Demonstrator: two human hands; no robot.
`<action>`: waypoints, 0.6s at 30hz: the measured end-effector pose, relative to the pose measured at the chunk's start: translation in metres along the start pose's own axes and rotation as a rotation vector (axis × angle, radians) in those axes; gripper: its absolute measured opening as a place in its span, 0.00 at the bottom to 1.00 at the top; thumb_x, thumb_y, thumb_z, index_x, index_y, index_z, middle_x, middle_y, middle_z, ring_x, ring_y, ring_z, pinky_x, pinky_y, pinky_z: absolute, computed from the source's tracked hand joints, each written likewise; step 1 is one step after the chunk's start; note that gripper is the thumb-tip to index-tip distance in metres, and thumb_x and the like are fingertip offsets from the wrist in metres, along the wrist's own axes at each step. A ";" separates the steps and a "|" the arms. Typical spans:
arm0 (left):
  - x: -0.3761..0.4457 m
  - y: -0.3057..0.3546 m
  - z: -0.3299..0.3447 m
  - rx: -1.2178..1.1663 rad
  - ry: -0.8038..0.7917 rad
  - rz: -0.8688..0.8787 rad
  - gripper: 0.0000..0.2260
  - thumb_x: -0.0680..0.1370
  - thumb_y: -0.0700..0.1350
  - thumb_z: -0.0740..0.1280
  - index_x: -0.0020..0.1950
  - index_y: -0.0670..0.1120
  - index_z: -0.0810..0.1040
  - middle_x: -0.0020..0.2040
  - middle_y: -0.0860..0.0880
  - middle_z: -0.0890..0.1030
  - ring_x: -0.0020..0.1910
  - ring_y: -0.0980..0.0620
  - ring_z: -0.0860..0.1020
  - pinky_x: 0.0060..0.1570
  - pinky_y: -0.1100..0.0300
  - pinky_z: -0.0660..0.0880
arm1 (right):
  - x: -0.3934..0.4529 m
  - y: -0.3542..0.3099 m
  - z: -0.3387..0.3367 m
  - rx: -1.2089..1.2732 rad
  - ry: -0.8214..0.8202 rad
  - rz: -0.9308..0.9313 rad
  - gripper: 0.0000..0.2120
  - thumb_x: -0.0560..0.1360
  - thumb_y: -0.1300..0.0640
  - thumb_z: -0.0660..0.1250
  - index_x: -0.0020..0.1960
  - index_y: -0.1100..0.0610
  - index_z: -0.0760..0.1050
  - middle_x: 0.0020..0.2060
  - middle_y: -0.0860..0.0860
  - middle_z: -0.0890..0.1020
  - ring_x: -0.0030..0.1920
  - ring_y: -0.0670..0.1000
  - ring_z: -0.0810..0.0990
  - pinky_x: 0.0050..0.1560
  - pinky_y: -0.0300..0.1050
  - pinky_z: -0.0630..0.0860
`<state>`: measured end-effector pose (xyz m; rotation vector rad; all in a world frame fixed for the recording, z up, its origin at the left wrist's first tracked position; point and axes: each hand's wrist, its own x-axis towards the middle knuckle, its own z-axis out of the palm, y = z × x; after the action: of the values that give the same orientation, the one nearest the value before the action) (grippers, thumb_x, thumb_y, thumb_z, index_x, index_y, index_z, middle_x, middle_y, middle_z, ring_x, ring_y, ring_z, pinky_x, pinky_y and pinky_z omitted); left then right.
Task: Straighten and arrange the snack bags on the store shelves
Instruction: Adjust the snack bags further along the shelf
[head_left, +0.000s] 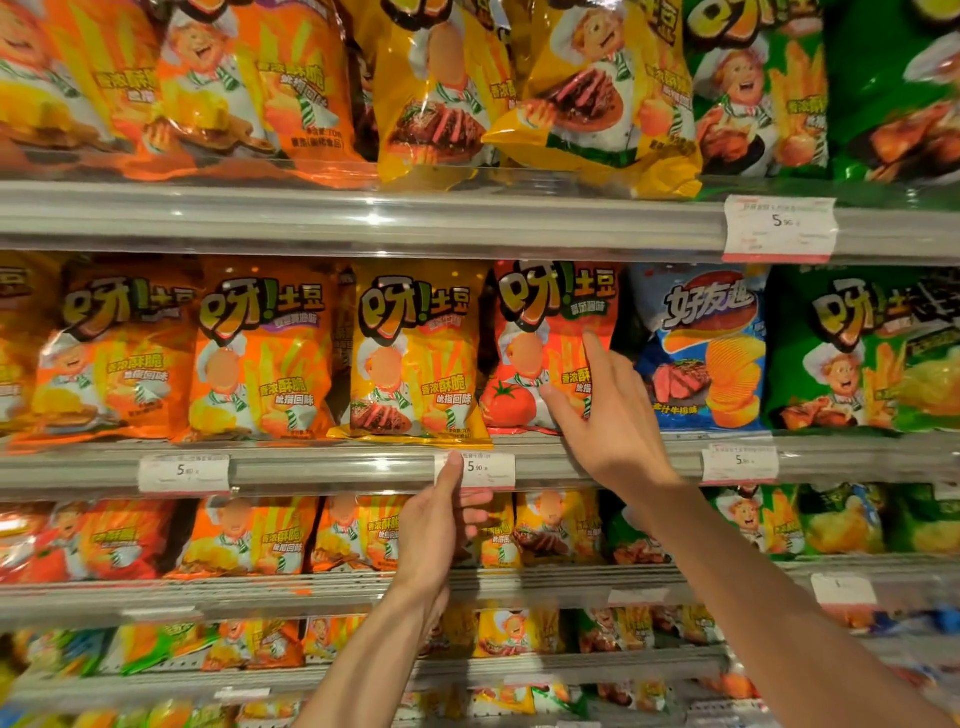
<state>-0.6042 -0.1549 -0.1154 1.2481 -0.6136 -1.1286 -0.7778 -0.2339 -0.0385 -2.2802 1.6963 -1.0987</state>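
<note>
Red bag (550, 348): stands on the middle shelf, just right of the yellow bag (415, 353).
Right hand (608, 415): fingers spread, flat on its front.
Left hand (441, 525): loosely curled, empty, at the price tag (480, 467).
Advice: push evenly; keep it upright.

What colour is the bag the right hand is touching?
Red, with a tomato picture: the red bag under the right hand, in the head view.

The middle shelf row is packed edge to edge: the yellow bag (413, 353), red bag (545, 345) and blue bag (701, 348) leave only narrow dark gaps between them. The shelf rail (332, 465) and its price tag (478, 470) block access from below. Open room lies in front of the bags.
</note>
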 end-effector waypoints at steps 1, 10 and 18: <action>0.000 0.001 0.000 0.008 -0.001 0.001 0.21 0.79 0.60 0.66 0.51 0.42 0.86 0.43 0.44 0.89 0.34 0.54 0.81 0.37 0.59 0.74 | 0.000 0.000 0.001 -0.001 0.003 0.001 0.37 0.80 0.36 0.58 0.82 0.49 0.49 0.75 0.56 0.66 0.74 0.59 0.64 0.73 0.57 0.66; 0.001 -0.002 -0.005 0.074 -0.006 0.015 0.24 0.78 0.63 0.67 0.49 0.41 0.87 0.42 0.45 0.89 0.35 0.54 0.81 0.41 0.57 0.75 | -0.006 0.002 0.005 0.045 0.018 -0.015 0.37 0.80 0.34 0.56 0.82 0.45 0.45 0.78 0.55 0.61 0.77 0.60 0.62 0.74 0.61 0.65; 0.012 -0.012 -0.008 0.061 -0.057 0.006 0.20 0.81 0.53 0.68 0.50 0.36 0.83 0.36 0.46 0.85 0.30 0.54 0.78 0.30 0.63 0.74 | -0.054 0.022 0.020 -0.114 0.147 -0.070 0.40 0.81 0.33 0.55 0.80 0.61 0.57 0.77 0.60 0.66 0.78 0.60 0.63 0.75 0.62 0.64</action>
<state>-0.5968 -0.1613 -0.1316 1.2687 -0.6989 -1.1510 -0.7895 -0.2022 -0.0897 -2.3982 1.7877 -1.2433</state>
